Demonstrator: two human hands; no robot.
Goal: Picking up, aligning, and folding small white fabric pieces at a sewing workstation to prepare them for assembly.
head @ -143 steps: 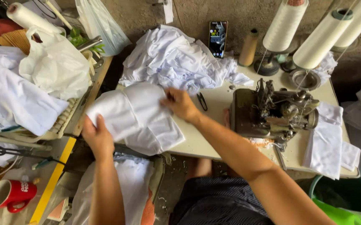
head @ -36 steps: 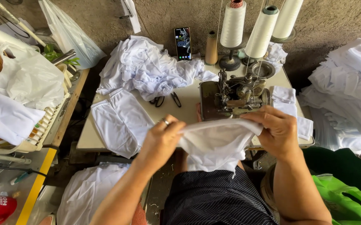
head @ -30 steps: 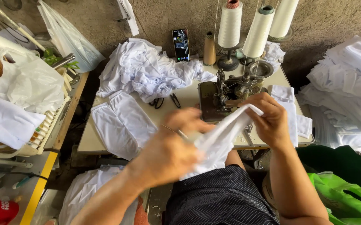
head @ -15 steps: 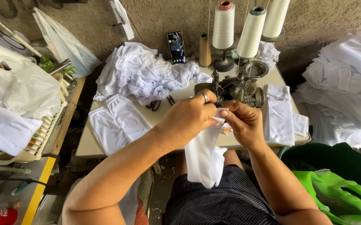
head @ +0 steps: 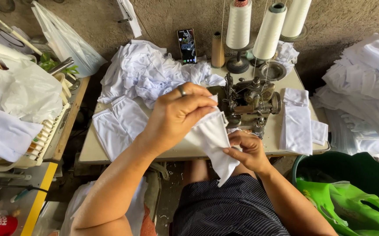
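My left hand (head: 178, 113), a ring on one finger, pinches the top edge of a white cloth piece (head: 213, 140) raised in front of the overlock sewing machine (head: 248, 102). Lower down, my right hand (head: 246, 150) grips the same piece along its right edge, so the cloth hangs between both hands over my lap. The cloth's bottom point dangles near my dark striped garment (head: 233, 207). Its upper part is hidden behind my left fingers.
A heap of white fabric (head: 145, 72) and a flat white piece (head: 119, 124) lie on the sewing table (head: 89, 153); folded pieces (head: 298, 122) sit at its right. Thread cones (head: 266, 30), a phone (head: 187, 46), white stacks (head: 364, 87) right, green tub (head: 351, 175), plastic bags (head: 23, 91) left.
I lifted a white piece from my lap, turned it between both hands and brought it toward the machine. My right hand has slid down its edge while the left stays at the top.
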